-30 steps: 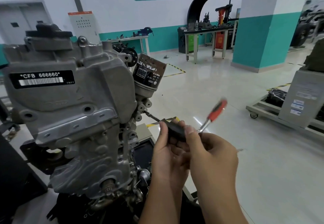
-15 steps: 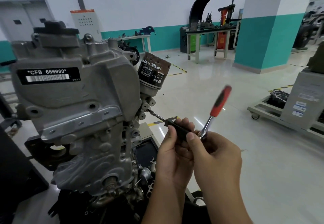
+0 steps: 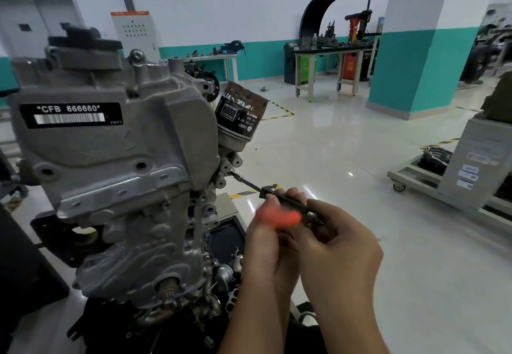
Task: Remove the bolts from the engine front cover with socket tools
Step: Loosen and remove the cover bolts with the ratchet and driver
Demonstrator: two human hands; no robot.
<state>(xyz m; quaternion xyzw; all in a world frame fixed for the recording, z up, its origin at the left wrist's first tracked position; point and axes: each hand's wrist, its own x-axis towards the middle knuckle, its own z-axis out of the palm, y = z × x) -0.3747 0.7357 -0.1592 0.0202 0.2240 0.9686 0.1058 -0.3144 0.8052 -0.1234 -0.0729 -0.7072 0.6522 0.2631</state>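
Two hands: left hand (image 3: 266, 245) and right hand (image 3: 340, 245) both grip one ratchet (image 3: 279, 200) reaching the engine (image 3: 116, 176), its orange handle (image 3: 278, 218) blurred.

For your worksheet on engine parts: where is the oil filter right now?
In the head view, the oil filter sits centre-left, tilted, on the engine's right side, above the socket extension.

A glossy pale floor (image 3: 346, 159), marked with yellow-and-black hazard tape (image 3: 279, 110), is bounded by white walls (image 3: 180, 2) banded in teal along the base. A square pillar (image 3: 424, 49) in the same white and teal is placed at right. Two metal-framed workbenches (image 3: 329, 57) laden with tools are set against the far wall, and a wheeled trolley (image 3: 415, 182) is parked at right.
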